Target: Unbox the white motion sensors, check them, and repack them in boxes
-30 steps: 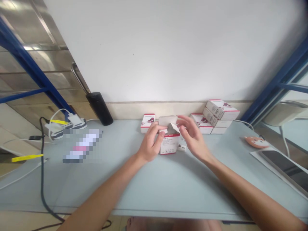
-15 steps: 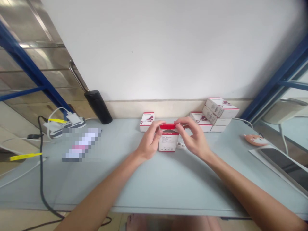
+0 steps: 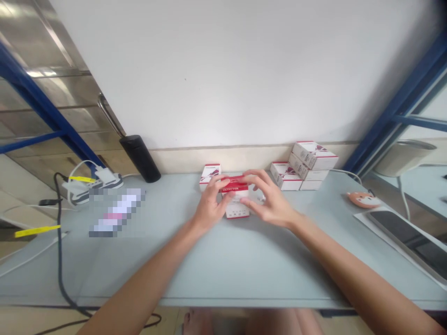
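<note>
A white and red cardboard box (image 3: 238, 212) stands upright near the middle of the table, its printed side facing me. Its red top (image 3: 235, 182) lies between the fingers of both hands. My left hand (image 3: 209, 204) is closed on the box's left side, thumb against the front and fingertips at the top edge. From the right, my right hand (image 3: 274, 201) grips the same box, fingers on the top and thumb on the front. A small white item (image 3: 260, 197), partly hidden by my right hand, sits beside the box.
Behind my left hand stands another white and red box (image 3: 210, 173). Several matching boxes (image 3: 312, 160) are stacked at the back right. A black cylinder (image 3: 141, 158), a power strip (image 3: 101, 186) and a blurred-out phone-like object (image 3: 118, 211) are left. An orange pouch (image 3: 363, 199) and dark tablet-like slab (image 3: 408, 237) lie right.
The red flap at the top has moved down and now shows its printed face. Both thumbs have come lower on the box's front. The whole view has shifted slightly.
</note>
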The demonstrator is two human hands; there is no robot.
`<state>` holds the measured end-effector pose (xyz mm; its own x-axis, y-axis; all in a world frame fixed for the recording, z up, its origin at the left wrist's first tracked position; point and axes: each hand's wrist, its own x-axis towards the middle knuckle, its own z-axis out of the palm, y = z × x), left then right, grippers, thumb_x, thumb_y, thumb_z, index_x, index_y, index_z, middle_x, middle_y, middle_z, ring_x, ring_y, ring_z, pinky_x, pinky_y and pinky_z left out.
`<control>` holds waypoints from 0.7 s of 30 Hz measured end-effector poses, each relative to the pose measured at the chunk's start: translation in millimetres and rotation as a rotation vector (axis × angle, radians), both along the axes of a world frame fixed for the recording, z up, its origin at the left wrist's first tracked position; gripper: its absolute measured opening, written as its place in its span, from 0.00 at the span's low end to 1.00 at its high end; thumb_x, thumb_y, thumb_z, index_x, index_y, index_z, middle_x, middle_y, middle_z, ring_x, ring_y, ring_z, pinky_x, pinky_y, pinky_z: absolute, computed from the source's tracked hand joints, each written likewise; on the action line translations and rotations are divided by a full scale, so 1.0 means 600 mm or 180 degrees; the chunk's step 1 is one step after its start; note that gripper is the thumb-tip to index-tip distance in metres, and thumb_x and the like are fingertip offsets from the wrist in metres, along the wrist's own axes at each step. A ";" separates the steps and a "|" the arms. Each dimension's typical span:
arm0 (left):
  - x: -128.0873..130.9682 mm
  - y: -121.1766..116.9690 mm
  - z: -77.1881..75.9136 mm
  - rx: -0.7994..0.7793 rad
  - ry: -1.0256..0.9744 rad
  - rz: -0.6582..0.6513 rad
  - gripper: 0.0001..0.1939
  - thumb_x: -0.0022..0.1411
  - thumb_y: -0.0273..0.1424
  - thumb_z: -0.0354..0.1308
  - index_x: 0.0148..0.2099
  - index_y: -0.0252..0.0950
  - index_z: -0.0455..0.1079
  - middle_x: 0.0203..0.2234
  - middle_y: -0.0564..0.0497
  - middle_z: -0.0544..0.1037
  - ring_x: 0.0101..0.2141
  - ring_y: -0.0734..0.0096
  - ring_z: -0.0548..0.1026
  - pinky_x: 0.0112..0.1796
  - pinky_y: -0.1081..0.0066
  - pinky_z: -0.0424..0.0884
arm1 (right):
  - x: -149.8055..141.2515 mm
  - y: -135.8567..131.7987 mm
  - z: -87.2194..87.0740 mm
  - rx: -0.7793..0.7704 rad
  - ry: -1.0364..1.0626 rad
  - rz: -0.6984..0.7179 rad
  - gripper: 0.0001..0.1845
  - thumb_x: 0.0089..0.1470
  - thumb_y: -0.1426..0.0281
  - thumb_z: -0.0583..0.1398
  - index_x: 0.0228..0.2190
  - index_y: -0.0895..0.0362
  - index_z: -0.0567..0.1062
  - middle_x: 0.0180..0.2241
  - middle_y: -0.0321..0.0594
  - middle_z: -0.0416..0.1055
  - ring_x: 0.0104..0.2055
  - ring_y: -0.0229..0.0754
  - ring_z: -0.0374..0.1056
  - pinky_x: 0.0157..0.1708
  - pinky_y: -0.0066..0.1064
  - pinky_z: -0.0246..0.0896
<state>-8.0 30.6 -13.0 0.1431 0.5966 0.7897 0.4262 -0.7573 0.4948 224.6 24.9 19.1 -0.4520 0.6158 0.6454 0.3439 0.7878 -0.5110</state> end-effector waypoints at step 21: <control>0.006 -0.015 0.013 0.0148 0.0334 -0.0169 0.29 0.69 0.35 0.65 0.68 0.45 0.59 0.58 0.41 0.74 0.59 0.55 0.75 0.54 0.57 0.77 | 0.007 0.009 0.004 -0.0123 0.0160 -0.0033 0.16 0.69 0.59 0.60 0.54 0.50 0.73 0.50 0.45 0.76 0.47 0.48 0.74 0.50 0.44 0.72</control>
<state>-4.6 21.6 -5.1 0.2569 0.5490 0.7954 0.4325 -0.8013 0.4134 229.0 30.5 21.6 -0.4132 0.6450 0.6428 0.3249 0.7638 -0.5576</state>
